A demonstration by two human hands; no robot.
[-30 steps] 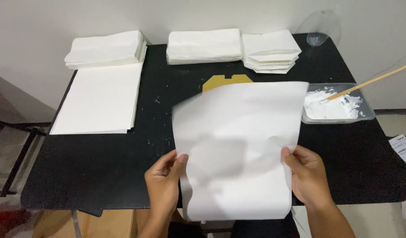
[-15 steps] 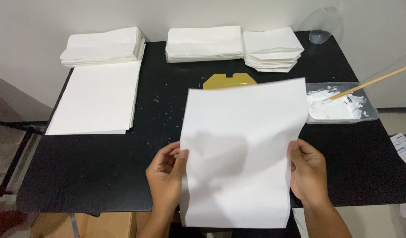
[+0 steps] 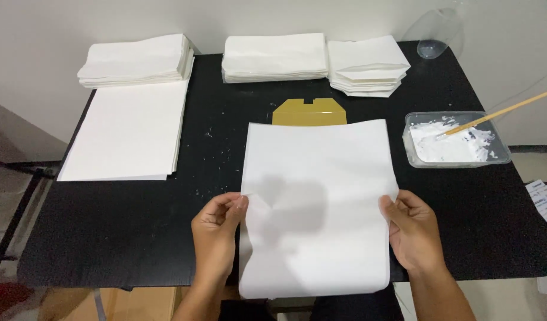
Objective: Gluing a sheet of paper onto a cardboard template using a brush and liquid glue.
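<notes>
Hands grip a white paper sheet (image 3: pixel 318 202) by its side edges — left hand (image 3: pixel 217 229) pinching the left edge, right hand (image 3: pixel 413 229) closed on the right — over the black table (image 3: pixel 220 125), its top edge covering part of a gold card piece (image 3: pixel 309 113) — near a tray of white paste (image 3: pixel 454 139).

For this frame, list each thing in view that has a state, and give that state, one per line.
White sheet: flat, unfolded, held at both side edges, covering most of the gold template.
Left hand: pinching the sheet's left edge.
Right hand: gripping the sheet's right edge.
Gold template: mostly hidden, top edge showing.
Clear tray: open, smeared with white paste.
Wooden stick: resting in the tray, leaning out over its rim.
</notes>
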